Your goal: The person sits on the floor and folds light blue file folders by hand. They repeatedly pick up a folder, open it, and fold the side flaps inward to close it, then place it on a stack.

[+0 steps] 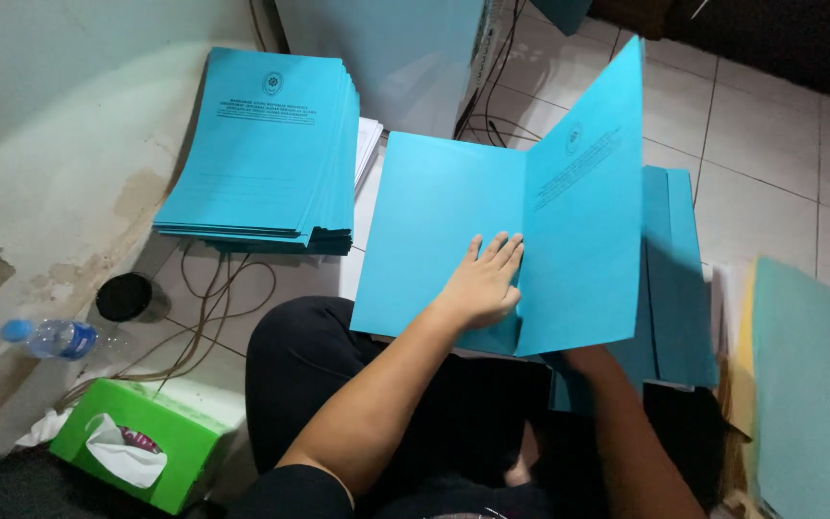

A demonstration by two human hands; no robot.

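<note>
Far left, against the stained wall: a clear water bottle with blue cap (pixel 50 338) lying on its side, a green tissue box (pixel 136 444) below it, and a dark round cup (pixel 129 297) just beside loose cables (pixel 206 317) on the tiled floor (pixel 770 144). Upper left: a stack of blue folders (pixel 261 154), squared and lying flat, well apart from the hands. Centre: an open blue folder (pixel 492 231) rests over the person's lap, left leaf flat, right leaf raised steeply. Left hand (pixel 484 281) lies palm-down on the flat leaf near the crease, forearm reaching in diagonally from lower left, wrist straight; fingers extended and close together, pressing flat, gripping nothing. Right forearm (pixel 626 432) comes up from the lower edge and passes behind the raised leaf; the right hand itself is hidden by it, so finger state cannot be told. Right of the folder: another pile of blue folders (pixel 679 279), partly shadowed. Far right: a blurred pale green sheet (pixel 814 384) over yellow edges.
</note>
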